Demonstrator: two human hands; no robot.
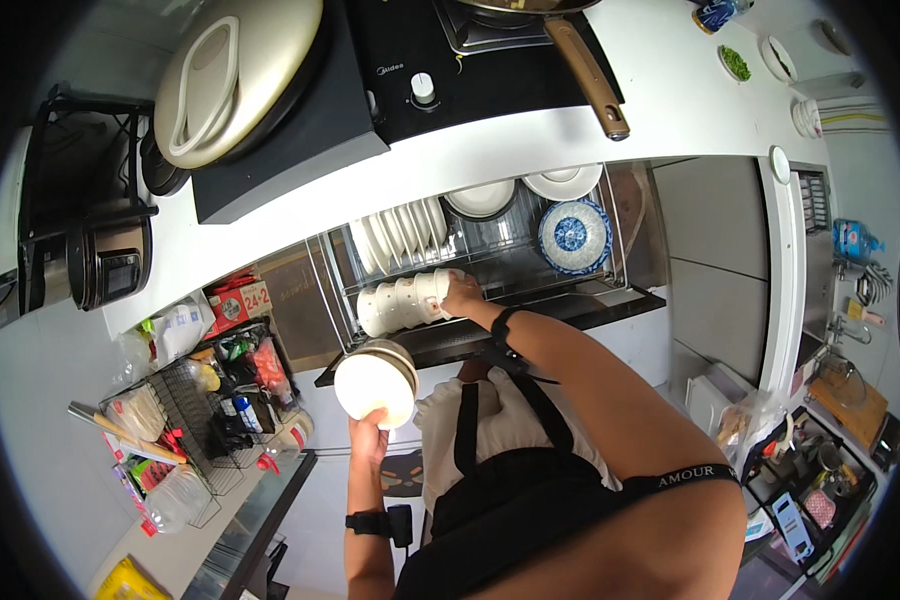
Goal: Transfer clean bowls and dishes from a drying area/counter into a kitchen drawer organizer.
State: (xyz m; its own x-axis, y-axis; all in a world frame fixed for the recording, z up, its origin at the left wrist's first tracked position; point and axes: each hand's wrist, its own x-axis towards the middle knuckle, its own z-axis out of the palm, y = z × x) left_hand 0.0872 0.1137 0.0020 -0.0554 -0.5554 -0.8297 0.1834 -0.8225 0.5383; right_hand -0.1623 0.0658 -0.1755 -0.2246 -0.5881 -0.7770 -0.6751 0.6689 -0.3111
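My left hand (370,439) grips the rim of a pale bowl (375,386), held in front of the drawer's left corner. A second rim shows behind that bowl, so it may be a stack. My right hand (463,295) reaches into the pulled-out dish drawer and grips the right end of a row of patterned white bowls (397,304) lying on their sides. Behind the row, several white plates (401,229) stand on edge in the wire rack. A blue-and-white plate (574,236) leans at the right, below larger white dishes (482,199).
The white counter (682,105) runs above the drawer, bearing a black Midea cooktop (487,90) with a pan whose brown handle (589,79) overhangs its edge. A gold-lidded cooker (262,75) stands left. Packed wire baskets (217,420) sit lower left; an open drawer (802,480) lies right.
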